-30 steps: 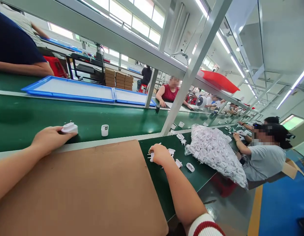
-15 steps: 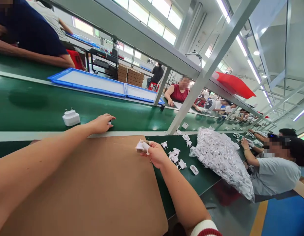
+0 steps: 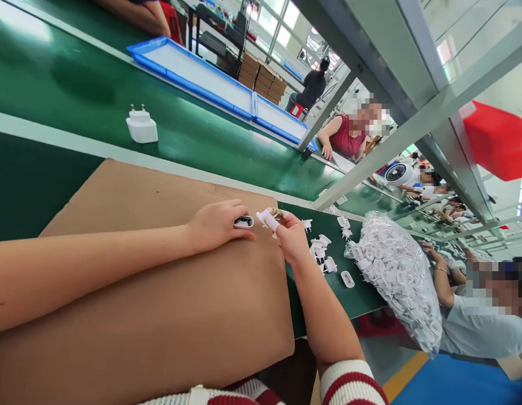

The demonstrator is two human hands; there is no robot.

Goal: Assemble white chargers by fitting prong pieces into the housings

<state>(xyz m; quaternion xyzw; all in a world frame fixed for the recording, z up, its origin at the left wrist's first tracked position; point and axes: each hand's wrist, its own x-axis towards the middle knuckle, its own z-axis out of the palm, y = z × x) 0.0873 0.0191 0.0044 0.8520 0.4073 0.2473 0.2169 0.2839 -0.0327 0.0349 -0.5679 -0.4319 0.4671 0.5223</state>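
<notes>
My left hand (image 3: 214, 226) is closed around a white charger housing (image 3: 243, 222), its open end and dark inside turned to the right. Just across from it, my right hand (image 3: 293, 239) pinches a white plug cover (image 3: 264, 215); white covers sit on some of its fingertips. A small gap separates the two parts. Both hands are above a brown cardboard sheet (image 3: 160, 315). Loose white plug covers (image 3: 318, 247) lie to the right of my right hand, with a single one (image 3: 347, 279) lying apart from them.
A clear bag (image 3: 398, 281) full of white plug covers lies on the right, beside a co-worker in grey (image 3: 476, 323). One assembled charger (image 3: 142, 125) stands on the green belt (image 3: 193, 132). Beyond are blue-rimmed trays (image 3: 202, 73) and a person in red (image 3: 347, 135). A metal post (image 3: 396, 129) slants across.
My left hand has come back from the belt to beside my right hand, bringing the charger housing over the cardboard. My right hand still holds the plug cover. The view has tilted.
</notes>
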